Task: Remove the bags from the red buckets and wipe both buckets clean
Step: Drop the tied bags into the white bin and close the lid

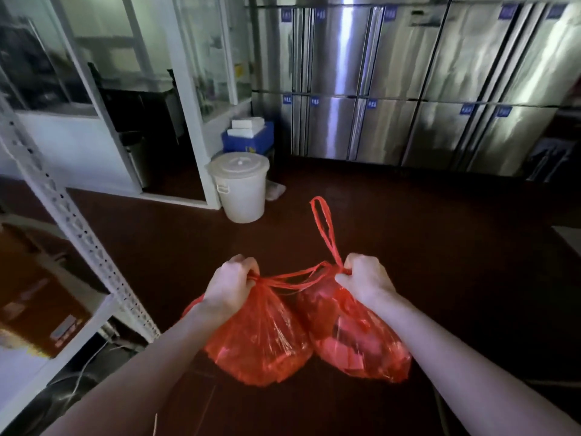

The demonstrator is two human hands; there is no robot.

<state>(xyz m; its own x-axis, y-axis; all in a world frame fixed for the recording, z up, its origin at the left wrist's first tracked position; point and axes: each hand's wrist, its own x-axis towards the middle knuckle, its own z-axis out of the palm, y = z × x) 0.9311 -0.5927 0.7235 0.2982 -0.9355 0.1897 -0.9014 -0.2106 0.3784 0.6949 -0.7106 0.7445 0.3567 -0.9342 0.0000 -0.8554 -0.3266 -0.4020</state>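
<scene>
Two filled red plastic bags hang side by side in front of me above the dark floor. My left hand [231, 283] grips the gathered top of the left bag [264, 338]. My right hand [364, 278] grips the neck of the right bag [355, 338]. Thin red handle strands [295, 280] stretch between the two fists, and one handle loop [322, 225] sticks up past my right hand. No red bucket shows in the view.
A white lidded bucket [240, 187] stands on the dark red floor [424, 221] ahead, beside a blue crate [248, 141] with white boxes. Steel fridge doors [408, 89] line the back. A white metal shelf [72, 221] with boxes is at my left.
</scene>
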